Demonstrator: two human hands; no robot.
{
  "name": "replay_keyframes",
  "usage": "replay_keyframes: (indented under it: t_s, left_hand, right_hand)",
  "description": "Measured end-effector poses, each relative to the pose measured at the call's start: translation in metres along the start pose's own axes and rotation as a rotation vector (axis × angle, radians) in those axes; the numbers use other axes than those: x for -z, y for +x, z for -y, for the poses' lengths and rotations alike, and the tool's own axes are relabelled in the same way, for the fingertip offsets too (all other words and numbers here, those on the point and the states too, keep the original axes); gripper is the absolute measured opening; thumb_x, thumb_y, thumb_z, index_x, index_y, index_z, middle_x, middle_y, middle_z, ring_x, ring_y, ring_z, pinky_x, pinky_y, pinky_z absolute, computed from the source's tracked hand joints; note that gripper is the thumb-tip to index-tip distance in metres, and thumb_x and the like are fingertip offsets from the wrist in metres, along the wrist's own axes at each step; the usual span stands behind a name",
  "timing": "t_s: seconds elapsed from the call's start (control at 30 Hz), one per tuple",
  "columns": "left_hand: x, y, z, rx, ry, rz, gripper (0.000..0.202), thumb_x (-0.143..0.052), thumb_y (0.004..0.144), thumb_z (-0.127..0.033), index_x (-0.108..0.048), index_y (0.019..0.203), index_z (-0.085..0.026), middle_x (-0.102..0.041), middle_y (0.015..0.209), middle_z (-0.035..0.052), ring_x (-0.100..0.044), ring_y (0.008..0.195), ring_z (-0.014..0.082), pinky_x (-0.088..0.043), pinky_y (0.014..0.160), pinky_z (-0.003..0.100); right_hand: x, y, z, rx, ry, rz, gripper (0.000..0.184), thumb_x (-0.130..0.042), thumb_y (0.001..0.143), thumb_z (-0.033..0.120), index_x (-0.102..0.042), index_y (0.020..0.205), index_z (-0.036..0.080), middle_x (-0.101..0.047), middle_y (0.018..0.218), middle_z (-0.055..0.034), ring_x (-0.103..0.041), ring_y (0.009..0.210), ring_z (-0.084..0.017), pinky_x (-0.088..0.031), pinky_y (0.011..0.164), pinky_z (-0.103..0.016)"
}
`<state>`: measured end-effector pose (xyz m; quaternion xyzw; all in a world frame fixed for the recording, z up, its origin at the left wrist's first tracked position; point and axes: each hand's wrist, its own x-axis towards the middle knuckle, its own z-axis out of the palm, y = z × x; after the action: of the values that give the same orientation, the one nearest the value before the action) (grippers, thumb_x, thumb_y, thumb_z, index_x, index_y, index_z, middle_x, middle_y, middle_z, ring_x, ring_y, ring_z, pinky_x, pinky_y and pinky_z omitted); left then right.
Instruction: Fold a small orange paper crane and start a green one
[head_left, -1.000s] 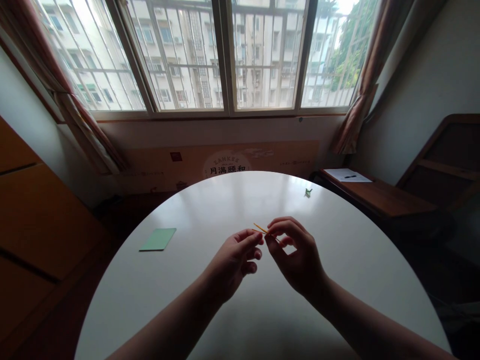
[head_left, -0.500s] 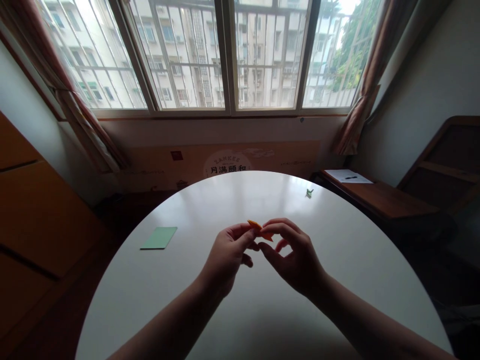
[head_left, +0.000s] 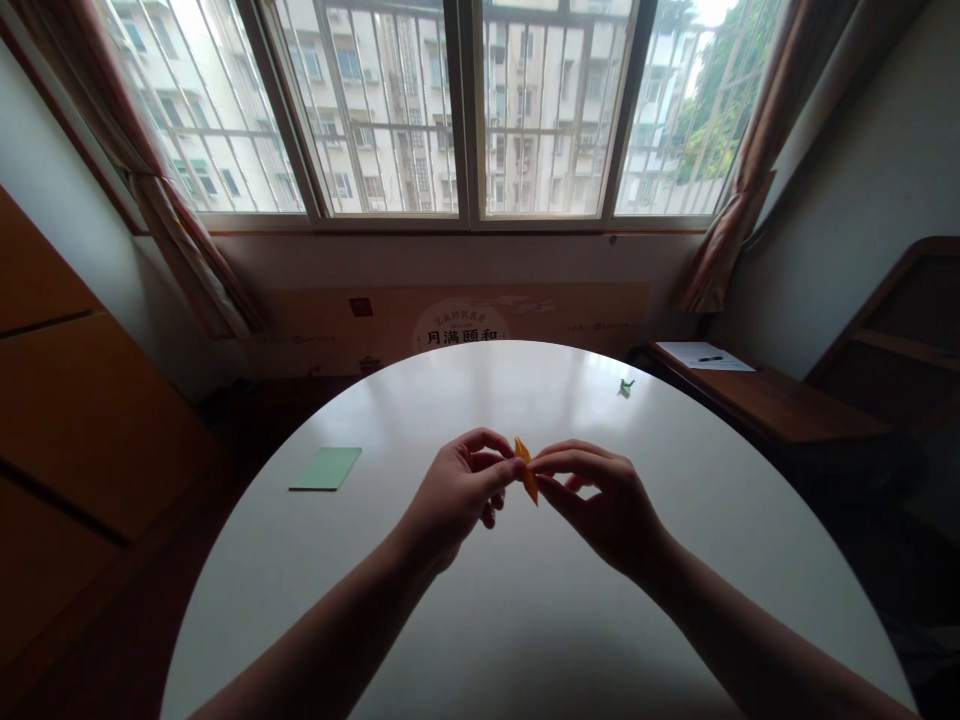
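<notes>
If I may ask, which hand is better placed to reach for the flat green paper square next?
The left hand, I think: the flat green paper square lies on that side, farther from the right hand. Both hands hold the small folded orange paper.

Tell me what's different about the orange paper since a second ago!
The folded orange paper turned: it looked thin and slanted, and now stands steeper, showing a wider side. The left grip and right grip are still on it; nothing was visibly let go. The green square and little green figure stayed put on the white table.
</notes>
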<state>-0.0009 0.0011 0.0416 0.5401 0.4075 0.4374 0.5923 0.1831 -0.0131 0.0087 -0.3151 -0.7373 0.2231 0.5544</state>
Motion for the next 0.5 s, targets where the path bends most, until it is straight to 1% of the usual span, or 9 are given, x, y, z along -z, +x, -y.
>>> replay_keyframes:
  t_s: [0.07, 0.13, 0.23, 0.33, 0.4, 0.5]
  left_hand:
    - [0.0001, 0.0001, 0.0001, -0.024, 0.029, -0.002, 0.019, -0.079, 0.074, -0.027, -0.065, 0.079, -0.016, -0.061, 0.059, -0.0016, -0.045, 0.046, 0.0077, -0.035, 0.036, 0.015]
    - [0.0001, 0.0007, 0.0007, -0.058, 0.053, -0.020, 0.014, -0.077, 0.074, -0.025, -0.070, 0.081, -0.015, -0.064, 0.063, 0.0007, -0.049, 0.049, 0.0092, -0.037, 0.036, 0.016]
    - [0.0006, 0.0021, 0.0022, -0.126, 0.087, -0.028, 0.014, -0.075, 0.075, -0.026, -0.075, 0.083, -0.015, -0.069, 0.071, 0.0046, -0.055, 0.057, 0.0126, -0.042, 0.037, 0.017]
    - [0.0021, 0.0027, 0.0028, -0.181, 0.114, -0.005, 0.014, -0.074, 0.077, -0.025, -0.078, 0.086, -0.015, -0.071, 0.075, 0.0066, -0.060, 0.065, 0.0164, -0.046, 0.040, 0.018]
    - [0.0034, 0.0021, 0.0024, -0.224, 0.162, 0.018, 0.013, -0.075, 0.077, -0.023, -0.079, 0.086, -0.016, -0.071, 0.076, 0.0068, -0.061, 0.065, 0.0170, -0.049, 0.042, 0.020]
    - [0.0047, 0.0003, 0.0011, -0.300, 0.262, 0.040, 0.014, -0.078, 0.077, -0.024, -0.080, 0.088, -0.016, -0.071, 0.078, 0.0063, -0.059, 0.058, 0.0141, -0.051, 0.045, 0.022]
  right_hand:
    - [-0.0002, -0.0001, -0.0010, -0.008, 0.007, -0.005, 0.008, -0.071, 0.089, 0.023, -0.076, 0.096, 0.024, -0.076, 0.095, -0.0058, -0.073, 0.080, -0.018, -0.057, 0.053, -0.024]
    - [-0.0006, -0.0006, -0.0025, -0.027, 0.009, -0.012, 0.008, -0.071, 0.088, 0.025, -0.076, 0.095, 0.024, -0.077, 0.095, -0.0060, -0.073, 0.081, -0.019, -0.057, 0.053, -0.025]
    - [-0.0016, -0.0016, -0.0042, -0.071, 0.010, -0.055, 0.006, -0.072, 0.088, 0.025, -0.076, 0.092, 0.024, -0.078, 0.092, -0.0056, -0.074, 0.080, -0.020, -0.057, 0.053, -0.025]
    - [-0.0023, -0.0018, -0.0038, -0.100, 0.021, -0.099, 0.006, -0.072, 0.087, 0.026, -0.076, 0.090, 0.023, -0.078, 0.091, -0.0061, -0.074, 0.079, -0.021, -0.057, 0.052, -0.025]
    - [-0.0024, -0.0014, -0.0026, -0.112, 0.029, -0.106, 0.007, -0.072, 0.087, 0.027, -0.077, 0.091, 0.023, -0.078, 0.093, -0.0072, -0.074, 0.081, -0.022, -0.058, 0.052, -0.026]
    - [-0.0023, -0.0007, -0.0006, -0.120, 0.045, -0.113, 0.007, -0.073, 0.087, 0.027, -0.077, 0.092, 0.024, -0.077, 0.096, -0.0081, -0.074, 0.084, -0.023, -0.059, 0.054, -0.028]
